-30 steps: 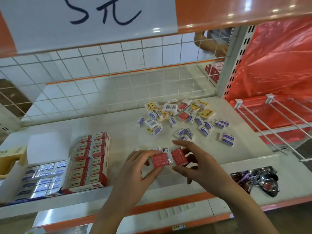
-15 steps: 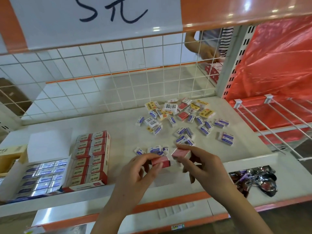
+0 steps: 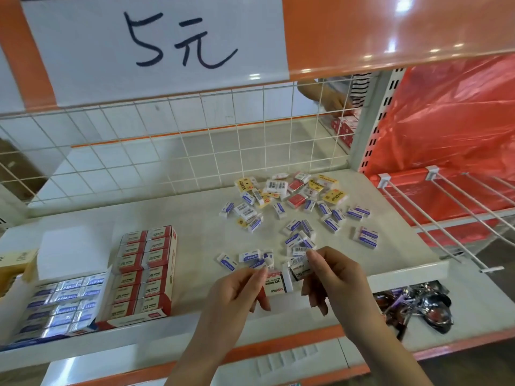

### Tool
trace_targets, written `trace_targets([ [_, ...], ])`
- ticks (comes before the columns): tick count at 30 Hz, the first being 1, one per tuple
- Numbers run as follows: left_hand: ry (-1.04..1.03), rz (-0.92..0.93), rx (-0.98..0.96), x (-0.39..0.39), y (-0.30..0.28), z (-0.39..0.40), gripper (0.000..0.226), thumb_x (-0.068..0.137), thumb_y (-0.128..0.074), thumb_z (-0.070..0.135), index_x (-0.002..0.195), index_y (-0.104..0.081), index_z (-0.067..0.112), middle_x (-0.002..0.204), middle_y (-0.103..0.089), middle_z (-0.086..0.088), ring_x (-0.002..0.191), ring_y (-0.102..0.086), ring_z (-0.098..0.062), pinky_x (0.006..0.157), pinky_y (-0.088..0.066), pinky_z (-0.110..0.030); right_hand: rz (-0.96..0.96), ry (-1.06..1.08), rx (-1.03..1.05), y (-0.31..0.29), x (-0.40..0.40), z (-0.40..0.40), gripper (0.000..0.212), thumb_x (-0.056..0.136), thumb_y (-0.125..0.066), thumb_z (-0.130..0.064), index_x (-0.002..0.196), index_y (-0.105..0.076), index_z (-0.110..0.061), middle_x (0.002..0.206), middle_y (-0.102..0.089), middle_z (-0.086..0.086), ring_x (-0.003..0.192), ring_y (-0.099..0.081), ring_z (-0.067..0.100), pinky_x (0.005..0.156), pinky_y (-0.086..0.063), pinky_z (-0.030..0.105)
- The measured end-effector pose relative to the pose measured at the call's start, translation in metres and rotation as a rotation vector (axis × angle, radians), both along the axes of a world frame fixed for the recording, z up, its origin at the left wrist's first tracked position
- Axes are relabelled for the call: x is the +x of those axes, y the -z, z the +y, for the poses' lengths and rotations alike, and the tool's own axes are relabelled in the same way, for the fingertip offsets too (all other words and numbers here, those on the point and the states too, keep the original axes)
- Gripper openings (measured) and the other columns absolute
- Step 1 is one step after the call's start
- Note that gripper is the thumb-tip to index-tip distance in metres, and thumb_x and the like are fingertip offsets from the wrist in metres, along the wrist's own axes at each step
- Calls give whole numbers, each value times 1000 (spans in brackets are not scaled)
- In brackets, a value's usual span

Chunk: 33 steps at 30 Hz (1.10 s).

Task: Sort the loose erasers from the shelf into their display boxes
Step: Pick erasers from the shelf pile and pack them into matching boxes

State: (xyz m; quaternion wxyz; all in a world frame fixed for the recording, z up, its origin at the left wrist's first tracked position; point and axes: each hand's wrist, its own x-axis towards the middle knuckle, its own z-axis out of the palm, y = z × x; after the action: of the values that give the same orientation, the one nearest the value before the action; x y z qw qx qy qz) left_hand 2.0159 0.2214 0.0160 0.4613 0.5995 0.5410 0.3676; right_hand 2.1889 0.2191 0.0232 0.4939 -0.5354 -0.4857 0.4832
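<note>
My left hand (image 3: pixel 237 291) pinches a red-and-white 2B eraser (image 3: pixel 277 282) above the shelf's front edge. Close beside it, my right hand (image 3: pixel 331 277) pinches a second eraser (image 3: pixel 299 267) with its barcode side up. Behind the hands lies a scatter of loose erasers (image 3: pixel 295 207) in blue, yellow and red sleeves on the white shelf (image 3: pixel 195 227). At the left stands a red display box (image 3: pixel 146 271) filled with rows of red erasers. Beside it is a blue display box (image 3: pixel 61 305) holding blue ones.
A yellow box (image 3: pixel 15 263) sits at the far left edge. White wire mesh (image 3: pixel 167 151) backs the shelf and an orange price rail (image 3: pixel 390 32) hangs overhead. White hooks (image 3: pixel 434 218) jut out at right. Dark wrapped items (image 3: pixel 415 307) lie below right. Another person's hand (image 3: pixel 331 101) shows behind the mesh.
Both hands have turned their erasers over: the red faces that showed before now face away, and the white 2B and barcode sides show. The hands stay close together at the shelf front.
</note>
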Motion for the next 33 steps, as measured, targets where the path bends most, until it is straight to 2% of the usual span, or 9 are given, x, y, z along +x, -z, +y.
trace_targets([
  [3, 1, -63, -30, 0, 0, 0, 47, 74, -46, 62, 63, -65, 20, 64, -61, -17, 52, -44, -8, 56, -37, -20, 47, -2, -27, -1, -1, 0, 42, 76, -51, -40, 74, -53, 2, 50, -59, 10, 37, -45, 19, 34, -34, 23],
  [8, 37, -222, -95, 0, -2, 0, 20, 72, -57, 48, 79, -72, 37, 63, -62, 4, 55, -42, -8, 53, -36, -18, 119, -9, -66, -2, -2, 0, 41, 77, -51, -36, 77, -54, 5, 52, -59, 12, 38, -46, 19, 35, -36, 24],
  [12, 2, -263, -133, 0, -2, 0, 13, 74, -70, 32, 85, -73, 25, 67, -65, 9, 56, -48, -3, 57, -39, -17, 176, -44, -92, -2, -2, -1, 39, 79, -52, -33, 80, -55, 5, 59, -61, 16, 41, -47, 19, 36, -36, 24],
  [14, 11, -281, -140, -1, -3, 0, 14, 72, -75, 32, 85, -73, 25, 70, -65, 6, 58, -48, -2, 57, -39, -15, 176, -59, -91, -3, -2, -2, 40, 79, -53, -32, 83, -56, 7, 61, -61, 16, 44, -47, 19, 38, -35, 23],
  [19, 36, -253, -116, -3, -3, -2, 11, 72, -67, 34, 83, -70, 32, 74, -63, 3, 58, -45, -4, 56, -36, -19, 176, -27, -80, -1, 0, -4, 26, 87, -55, -24, 76, -62, 0, 57, -53, 3, 49, -45, 15, 44, -36, 23],
  [24, 43, -225, -118, -7, -3, -5, 5, 88, -60, 15, 91, -63, 13, 67, -64, 7, 58, -50, -2, 54, -38, -12, 190, -18, -110, -1, 2, -6, 20, 92, -53, -13, 77, -59, -1, 59, -56, 1, 53, -48, 17, 44, -37, 24],
  [28, 31, -204, -121, -12, -6, -7, 17, 85, -58, 25, 95, -57, 10, 75, -69, -5, 66, -53, -18, 51, -37, -19, 180, -55, -139, 1, -1, -7, 13, 93, -51, -6, 86, -60, 1, 66, -62, 5, 59, -52, 19, 44, -39, 24],
  [31, 8, -184, -132, -17, -9, -10, 31, 78, -56, 37, 96, -56, 13, 83, -70, -10, 66, -60, -16, 51, -39, -22, 180, -87, -156, 3, -7, -7, 7, 92, -53, -2, 92, -58, 3, 70, -63, 9, 58, -55, 18, 43, -39, 24],
  [33, 9, -134, -130, -24, -10, -13, 23, 84, -57, 35, 97, -56, 16, 84, -69, -12, 64, -56, -13, 53, -38, -24, 177, -110, -171, 3, -12, -6, 5, 91, -54, -1, 94, -57, 1, 69, -65, 7, 58, -57, 16, 43, -39, 23],
])
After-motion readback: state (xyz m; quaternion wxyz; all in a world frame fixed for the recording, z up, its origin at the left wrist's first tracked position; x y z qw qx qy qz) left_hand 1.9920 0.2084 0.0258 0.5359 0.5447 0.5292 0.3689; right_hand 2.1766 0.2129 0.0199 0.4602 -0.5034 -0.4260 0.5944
